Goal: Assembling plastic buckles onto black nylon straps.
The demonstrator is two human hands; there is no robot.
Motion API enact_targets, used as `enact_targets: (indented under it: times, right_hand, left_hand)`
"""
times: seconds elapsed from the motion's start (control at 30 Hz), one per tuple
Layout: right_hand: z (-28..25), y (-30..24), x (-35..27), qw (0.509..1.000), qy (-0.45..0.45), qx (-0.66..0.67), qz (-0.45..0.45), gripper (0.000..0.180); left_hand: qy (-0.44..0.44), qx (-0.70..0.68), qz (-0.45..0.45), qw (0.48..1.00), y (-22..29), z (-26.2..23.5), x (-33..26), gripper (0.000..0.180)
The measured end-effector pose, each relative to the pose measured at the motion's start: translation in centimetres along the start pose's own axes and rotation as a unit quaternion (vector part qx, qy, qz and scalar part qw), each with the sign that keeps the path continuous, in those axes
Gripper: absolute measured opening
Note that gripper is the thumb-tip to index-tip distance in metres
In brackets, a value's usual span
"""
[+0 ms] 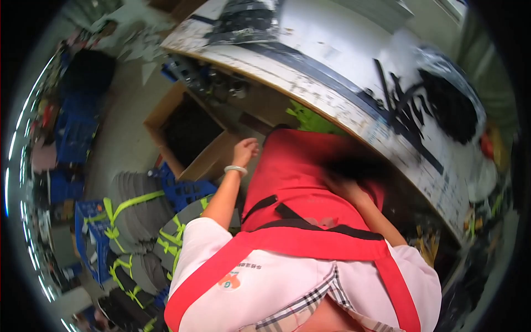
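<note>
- A pale shirt (215, 252) bears a small chest print (231, 281): an orange motif with some green, beside a short line of dark characters.
- Dark marks speckle the white worktop (326, 33) near its edge, too smeared to read.
- The dark thing (359, 166) is black and soft-edged; it lies over the red apron (282, 166), just beside the worktop's edge.
- Motion blur hides its outline, so its kind cannot be told.
- The right hand (347, 189) is at the dark thing, fingers lost in blur and shadow; how far it is open, or whether it grips, cannot be told.
- The left hand (246, 151) is raised beside the apron, fingers loosely curled; whether it pinches something small cannot be told.
- Black strips (401, 108) lie by a clear bag (475, 91) of black material.
- The upper edge cuts off a black package (246, 22).
</note>
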State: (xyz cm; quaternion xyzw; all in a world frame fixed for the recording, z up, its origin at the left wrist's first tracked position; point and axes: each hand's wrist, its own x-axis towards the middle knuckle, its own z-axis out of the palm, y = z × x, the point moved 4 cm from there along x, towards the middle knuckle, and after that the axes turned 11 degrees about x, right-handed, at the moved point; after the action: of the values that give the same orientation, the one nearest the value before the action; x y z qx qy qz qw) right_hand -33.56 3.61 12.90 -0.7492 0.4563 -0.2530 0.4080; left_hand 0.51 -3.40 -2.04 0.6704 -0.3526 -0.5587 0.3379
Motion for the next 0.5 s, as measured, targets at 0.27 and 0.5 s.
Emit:
enact_targets:
  times: [0.27,0.5]
  right_hand:
    - [-2.1,5.0,-2.1,0.993,0.04,0.079,0.08,0.015]
    - [-2.9,2.9,-0.1,0.998,0.019,0.048,0.032,0.013]
  left_hand:
    - [-0.122,0.019,0.212,0.969,15.7,12.1,-2.2,0.023]
    - [-0.133,0.242,0.462,0.843,23.9,25.2,-3.0,0.03]
